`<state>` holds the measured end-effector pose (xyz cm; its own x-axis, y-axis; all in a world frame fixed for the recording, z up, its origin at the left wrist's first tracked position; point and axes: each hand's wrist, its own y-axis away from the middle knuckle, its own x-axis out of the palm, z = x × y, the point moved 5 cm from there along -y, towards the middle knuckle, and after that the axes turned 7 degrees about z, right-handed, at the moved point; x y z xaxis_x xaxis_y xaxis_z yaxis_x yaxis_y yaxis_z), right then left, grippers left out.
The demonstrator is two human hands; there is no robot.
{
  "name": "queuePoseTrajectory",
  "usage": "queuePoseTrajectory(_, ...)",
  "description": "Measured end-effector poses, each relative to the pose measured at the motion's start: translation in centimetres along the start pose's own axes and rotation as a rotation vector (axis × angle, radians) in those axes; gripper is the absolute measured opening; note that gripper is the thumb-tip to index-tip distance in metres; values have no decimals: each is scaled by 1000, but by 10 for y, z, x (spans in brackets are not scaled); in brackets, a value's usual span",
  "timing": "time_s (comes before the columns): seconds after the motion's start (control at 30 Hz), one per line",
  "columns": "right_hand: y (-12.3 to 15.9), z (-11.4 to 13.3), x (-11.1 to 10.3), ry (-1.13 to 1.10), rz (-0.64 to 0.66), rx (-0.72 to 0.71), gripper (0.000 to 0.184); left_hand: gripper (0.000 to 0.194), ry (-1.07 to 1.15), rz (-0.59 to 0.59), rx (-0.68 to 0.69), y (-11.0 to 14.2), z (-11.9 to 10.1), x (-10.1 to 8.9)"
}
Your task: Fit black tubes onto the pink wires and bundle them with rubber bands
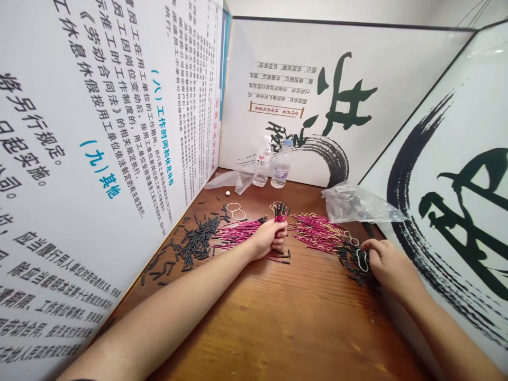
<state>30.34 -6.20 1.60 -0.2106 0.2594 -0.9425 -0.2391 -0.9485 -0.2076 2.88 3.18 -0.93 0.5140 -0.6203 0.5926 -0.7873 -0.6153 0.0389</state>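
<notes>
My left hand (273, 237) is closed round an upright bundle of thin red sticks with black tips (280, 210). Beside it lies a loose spread of red sticks with black ends (242, 230). At the right, my right hand (383, 259) is low over the table with its fingers curled together. A pale rubber band (362, 260) lies right at those fingertips, over a small heap of short black sleeves (351, 259); whether the fingers grip it is unclear. Between my hands is a pile of red sticks with bare, light ends (317, 230).
A large heap of black sleeves (196, 241) spreads along the left panel. More rubber bands (238, 214) lie behind the sticks. Two clear bottles (262, 164) stand at the back, near plastic bags (349, 203). Printed panels (278, 42) wall in the wooden table (278, 317).
</notes>
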Motion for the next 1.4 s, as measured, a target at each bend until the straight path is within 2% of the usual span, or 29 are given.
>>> queuePoseTrajectory(0.1, -1, -7, 4, 87, 56, 20, 29, 20, 0, -11, -1, 1, 0, 0)
queuePoseTrajectory(0.23, -4, 0, 10, 166, 113, -24, 30, 19, -1, -17, -4, 1, -1, 1)
queuePoseTrajectory(0.33, -9, 4, 15, 221, 153, 7, 29, 18, -1, -14, -5, 1, -1, 1)
queuePoseTrajectory(0.73, -20, 2, 20, 169, 279, 74, 17, 17, -6, -11, -9, 1, -1, 2)
queuePoseTrajectory(0.97, -23, 4, 20, 131, 198, 4, 26, 17, -4, -8, -9, 1, -1, 3)
queuePoseTrajectory(1.4, -31, 1, 26, 170, 285, 60, 24, 18, -15, 2, -14, 0, -1, 3)
